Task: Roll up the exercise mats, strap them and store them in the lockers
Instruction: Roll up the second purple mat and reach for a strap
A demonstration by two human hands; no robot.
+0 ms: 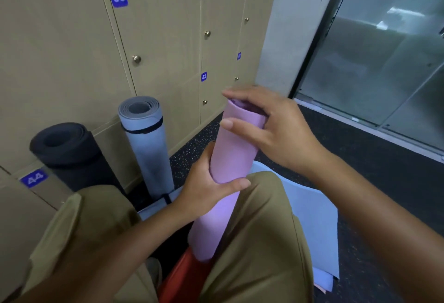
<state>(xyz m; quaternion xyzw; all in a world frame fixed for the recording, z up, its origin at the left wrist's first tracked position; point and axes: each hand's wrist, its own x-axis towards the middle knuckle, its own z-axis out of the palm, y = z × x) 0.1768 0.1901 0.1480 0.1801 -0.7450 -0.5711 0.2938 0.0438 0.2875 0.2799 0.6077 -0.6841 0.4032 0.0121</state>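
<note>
A rolled pink mat (230, 148) stands upright between my knees. My left hand (209, 182) grips its middle from the left, thumb across the front. My right hand (271, 124) holds its top end, fingers curled over the rim and thumb on the near side. No strap shows on the pink mat. A rolled grey-blue mat (146, 144) with a black strap near its top leans on the lockers (72, 62). A rolled black mat (69, 148) leans to its left.
Beige locker doors numbered 38, 39, 42 and 44 are shut, each with a small knob. A light blue mat (310, 206) lies flat on the dark speckled floor under my right leg. Something red (182, 276) sits below the pink roll. A glass wall (374, 62) stands right.
</note>
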